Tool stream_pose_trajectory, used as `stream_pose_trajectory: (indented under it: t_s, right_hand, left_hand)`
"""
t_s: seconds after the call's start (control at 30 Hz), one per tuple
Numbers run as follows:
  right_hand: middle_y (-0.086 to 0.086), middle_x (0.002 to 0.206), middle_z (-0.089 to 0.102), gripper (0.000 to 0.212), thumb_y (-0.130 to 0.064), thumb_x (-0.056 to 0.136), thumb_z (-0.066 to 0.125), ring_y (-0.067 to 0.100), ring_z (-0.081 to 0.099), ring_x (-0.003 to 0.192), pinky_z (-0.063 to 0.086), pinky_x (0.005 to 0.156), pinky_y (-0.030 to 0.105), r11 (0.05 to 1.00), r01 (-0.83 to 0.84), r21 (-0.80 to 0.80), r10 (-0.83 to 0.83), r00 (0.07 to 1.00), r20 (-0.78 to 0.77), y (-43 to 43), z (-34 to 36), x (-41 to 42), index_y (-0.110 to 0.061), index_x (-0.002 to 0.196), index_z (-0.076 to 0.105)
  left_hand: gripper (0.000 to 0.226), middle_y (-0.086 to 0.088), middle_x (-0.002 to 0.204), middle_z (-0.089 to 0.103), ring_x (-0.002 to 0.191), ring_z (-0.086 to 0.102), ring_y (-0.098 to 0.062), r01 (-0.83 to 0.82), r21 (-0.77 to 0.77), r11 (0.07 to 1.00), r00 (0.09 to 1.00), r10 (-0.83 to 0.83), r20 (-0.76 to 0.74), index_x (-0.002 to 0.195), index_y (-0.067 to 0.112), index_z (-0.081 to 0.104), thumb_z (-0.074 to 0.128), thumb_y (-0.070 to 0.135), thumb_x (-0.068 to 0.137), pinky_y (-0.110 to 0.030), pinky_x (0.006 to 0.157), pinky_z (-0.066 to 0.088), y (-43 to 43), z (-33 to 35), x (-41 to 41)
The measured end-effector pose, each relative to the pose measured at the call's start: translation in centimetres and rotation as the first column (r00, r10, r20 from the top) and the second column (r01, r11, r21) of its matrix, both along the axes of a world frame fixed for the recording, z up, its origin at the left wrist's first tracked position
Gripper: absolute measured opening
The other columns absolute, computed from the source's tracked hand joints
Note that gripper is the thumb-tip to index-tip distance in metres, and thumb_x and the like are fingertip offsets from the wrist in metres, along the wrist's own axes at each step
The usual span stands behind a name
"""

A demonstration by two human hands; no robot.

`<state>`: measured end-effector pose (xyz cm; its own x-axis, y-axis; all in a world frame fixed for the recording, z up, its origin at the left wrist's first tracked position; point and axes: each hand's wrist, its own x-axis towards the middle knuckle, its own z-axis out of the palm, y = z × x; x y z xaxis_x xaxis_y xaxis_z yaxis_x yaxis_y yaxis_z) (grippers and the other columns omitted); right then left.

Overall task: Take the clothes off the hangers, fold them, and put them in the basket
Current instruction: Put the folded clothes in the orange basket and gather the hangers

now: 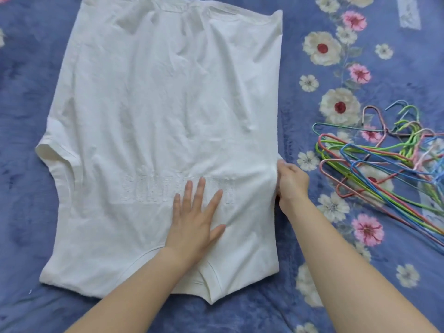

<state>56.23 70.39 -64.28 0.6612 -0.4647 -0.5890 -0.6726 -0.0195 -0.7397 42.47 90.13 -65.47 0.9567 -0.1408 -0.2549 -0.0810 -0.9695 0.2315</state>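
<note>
A white T-shirt (156, 104) lies spread flat on the bed, collar toward me and hem at the far end, with faint white lettering across the chest. One sleeve sticks out at the left; the right side ends in a straight folded edge. My left hand (195, 217) presses flat on the chest area, fingers spread and straight. My right hand (292, 182) grips the shirt's right edge, with the fingers curled into the fabric. No basket is in view.
A blue bedspread (336, 296) with pink and white flowers covers the whole surface. A pile of several coloured wire hangers (384, 162) lies to the right of the shirt, close to my right hand.
</note>
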Motion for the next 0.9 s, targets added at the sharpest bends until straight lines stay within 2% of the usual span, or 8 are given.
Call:
stream_pose_trajectory:
  t_s: [0.1, 0.2, 0.4, 0.53, 0.57, 0.67, 0.73, 0.9]
  right_hand:
    - [0.000, 0.066, 0.048, 0.028, -0.023, 0.098, 0.053, 0.020, 0.046, 0.067, 0.036, 0.065, 0.031, 0.947, 0.058, -0.316, -0.025, 0.994, 0.106, -1.6, -0.5, -1.6, -0.006, 0.076, 0.051]
    - [-0.002, 0.066, 0.053, 0.033, -0.033, 0.099, 0.051, 0.022, 0.050, 0.069, 0.038, 0.066, 0.033, 0.923, -0.043, -0.383, 0.066, 0.997, 0.049, -1.9, -1.1, -2.4, -0.011, 0.075, 0.054]
    - [0.002, 0.061, 0.051, 0.047, -0.045, 0.087, 0.067, 0.022, 0.055, 0.063, 0.052, 0.057, 0.045, 0.965, -0.260, 0.021, 0.261, 0.958, -0.117, -2.2, 0.9, -6.1, -0.014, 0.060, 0.045]
    - [-0.016, 0.052, 0.061, 0.032, -0.026, 0.081, 0.078, 0.001, 0.057, 0.048, 0.039, 0.046, 0.012, 0.850, -0.463, 0.249, 0.516, 0.828, -0.220, -2.1, 2.0, -11.4, -0.017, 0.058, 0.058]
    - [-0.014, 0.064, 0.070, 0.016, -0.024, 0.077, 0.081, 0.001, 0.066, 0.057, 0.044, 0.050, 0.011, 0.828, -0.468, 0.310, 0.545, 0.801, -0.248, -2.2, 2.1, -12.5, -0.016, 0.071, 0.069]
    - [-0.004, 0.088, 0.077, 0.040, -0.024, 0.065, 0.090, 0.013, 0.073, 0.082, 0.056, 0.065, 0.024, 0.834, -0.443, 0.330, 0.546, 0.752, -0.370, -2.1, 1.5, -14.5, -0.011, 0.099, 0.072]
    - [0.002, 0.092, 0.076, 0.044, -0.020, 0.064, 0.090, 0.019, 0.072, 0.085, 0.056, 0.065, 0.029, 0.848, -0.441, 0.296, 0.530, 0.739, -0.417, -1.8, 1.3, -14.8, -0.009, 0.102, 0.070]
    - [0.011, 0.095, 0.074, 0.036, -0.006, 0.072, 0.083, 0.026, 0.071, 0.083, 0.058, 0.063, 0.034, 0.853, -0.463, 0.241, 0.520, 0.723, -0.454, -1.5, 2.0, -15.0, 0.001, 0.104, 0.068]
  left_hand:
    - [0.075, -0.015, 0.161, 0.017, 0.147, 0.010, -0.035, 0.014, 0.023, 1.000, 0.999, -0.014, -0.036, 0.153, 0.030, 0.026, 0.032, 0.064, 0.087, -0.056, 0.114, 0.010, 0.4, -1.6, -1.2]
    - [0.073, -0.013, 0.163, 0.009, 0.149, 0.003, -0.034, 0.032, 0.013, 0.999, 0.999, -0.032, -0.034, 0.155, 0.030, 0.019, 0.030, 0.063, 0.091, -0.050, 0.114, 0.003, 0.5, -2.0, -1.6]
    - [0.063, -0.003, 0.164, -0.001, 0.150, -0.009, -0.020, -0.266, -0.077, 0.961, 0.962, 0.259, -0.086, 0.154, 0.038, 0.010, 0.018, 0.061, 0.096, -0.041, 0.118, -0.006, 2.1, -1.0, -3.6]
    - [0.060, -0.005, 0.164, -0.005, 0.149, -0.008, -0.025, -0.712, 0.011, 0.702, 0.691, 0.704, -0.163, 0.154, 0.039, 0.014, 0.029, 0.058, 0.099, -0.053, 0.118, -0.002, 5.9, 0.2, -7.5]
    - [0.062, -0.006, 0.163, -0.006, 0.149, -0.008, -0.027, -0.807, 0.035, 0.589, 0.578, 0.801, -0.158, 0.154, 0.037, 0.014, 0.034, 0.055, 0.098, -0.054, 0.117, -0.003, 7.1, 0.3, -8.3]
    - [0.071, -0.015, 0.161, 0.000, 0.147, 0.001, -0.035, -0.984, 0.084, 0.157, 0.144, 0.980, -0.140, 0.154, 0.030, 0.013, 0.046, 0.052, 0.096, -0.056, 0.116, 0.000, 11.1, 1.1, -9.8]
    - [0.074, -0.021, 0.154, 0.018, 0.140, 0.018, -0.038, -0.995, 0.094, -0.022, -0.035, 0.990, -0.135, 0.152, 0.019, 0.021, 0.051, 0.053, 0.093, -0.055, 0.112, 0.012, 12.7, 1.8, -10.2]
    - [0.043, -0.027, 0.129, 0.053, 0.121, 0.045, -0.042, -0.989, -0.132, 0.064, 0.094, 0.969, -0.230, 0.121, -0.004, 0.050, 0.042, 0.033, 0.103, -0.042, 0.097, 0.032, 13.7, 3.5, -10.4]
